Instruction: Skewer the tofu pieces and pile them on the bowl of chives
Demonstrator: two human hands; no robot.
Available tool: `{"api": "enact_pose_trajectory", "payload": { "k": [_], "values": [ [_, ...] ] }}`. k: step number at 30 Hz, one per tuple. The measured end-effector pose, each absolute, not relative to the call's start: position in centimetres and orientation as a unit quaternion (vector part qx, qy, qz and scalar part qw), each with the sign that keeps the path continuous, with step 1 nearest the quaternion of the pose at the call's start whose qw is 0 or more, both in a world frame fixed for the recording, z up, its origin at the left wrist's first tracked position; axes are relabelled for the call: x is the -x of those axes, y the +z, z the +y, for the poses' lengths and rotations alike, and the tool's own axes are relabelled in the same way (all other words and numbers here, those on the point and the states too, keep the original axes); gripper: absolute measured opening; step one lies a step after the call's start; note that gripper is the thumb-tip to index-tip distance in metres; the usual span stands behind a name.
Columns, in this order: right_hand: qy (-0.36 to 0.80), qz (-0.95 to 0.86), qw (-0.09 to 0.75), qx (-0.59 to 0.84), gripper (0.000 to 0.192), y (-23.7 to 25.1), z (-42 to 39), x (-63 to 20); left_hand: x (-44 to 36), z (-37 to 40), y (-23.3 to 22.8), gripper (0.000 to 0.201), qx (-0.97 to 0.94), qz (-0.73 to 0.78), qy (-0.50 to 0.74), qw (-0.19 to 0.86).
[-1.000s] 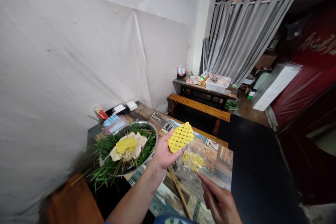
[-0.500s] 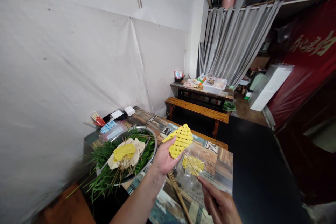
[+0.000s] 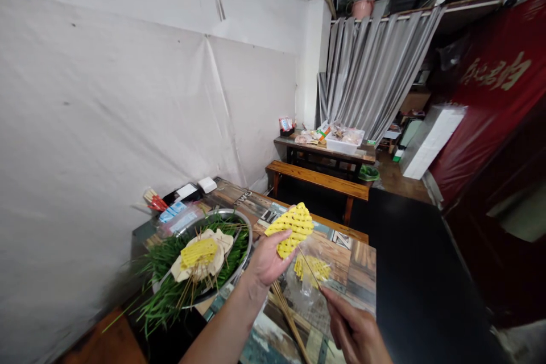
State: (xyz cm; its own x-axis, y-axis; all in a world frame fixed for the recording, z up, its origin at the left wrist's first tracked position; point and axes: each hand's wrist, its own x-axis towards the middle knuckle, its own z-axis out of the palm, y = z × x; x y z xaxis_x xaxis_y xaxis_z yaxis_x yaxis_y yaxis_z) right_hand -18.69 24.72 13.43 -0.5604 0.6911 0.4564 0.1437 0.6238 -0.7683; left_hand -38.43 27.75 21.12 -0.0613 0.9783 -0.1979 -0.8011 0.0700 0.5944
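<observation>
My left hand (image 3: pixel 269 253) is closed on a yellow lattice-cut food slice (image 3: pixel 295 226), thumb on its face, raised above the table. My right hand (image 3: pixel 352 318) grips a thin wooden skewer (image 3: pixel 310 269) that slants up to the slice's lower edge. Whether its tip has entered the slice I cannot tell. Beneath lie more yellow lattice slices (image 3: pixel 319 268) on clear plastic. A bundle of skewers (image 3: pixel 290 315) rests between my arms. To the left, a metal bowl (image 3: pixel 248 227) holds green leafy stalks (image 3: pixel 160 273), skewered pale slices (image 3: pixel 222 244) and skewered yellow slices (image 3: pixel 198 251).
The wood-patterned table (image 3: pixel 358 273) carries plastic packets (image 3: pixel 174 213) and red-wrapped sticks (image 3: pixel 156 200) by the wall. Beyond it stand a wooden bench (image 3: pixel 318 179) and another table with a white plastic tub (image 3: pixel 342 145). A grey curtain (image 3: pixel 375 68) hangs behind.
The view has shifted slightly, so the surroundings appear a little left and mostly lower. Both hands keep nearly the same pose, with the skewer tip still at the slice's lower edge.
</observation>
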Motion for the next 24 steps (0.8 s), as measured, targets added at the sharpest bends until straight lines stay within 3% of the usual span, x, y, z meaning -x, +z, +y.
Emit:
{"api": "enact_pose_trajectory", "payload": {
  "k": [24],
  "values": [
    [0.345, -0.792, 0.413, 0.289, 0.038, 14.9, 24.4, 19.3, 37.4, 28.1, 22.0, 0.071, -0.312, 0.268, 0.673, 0.615]
  ]
}}
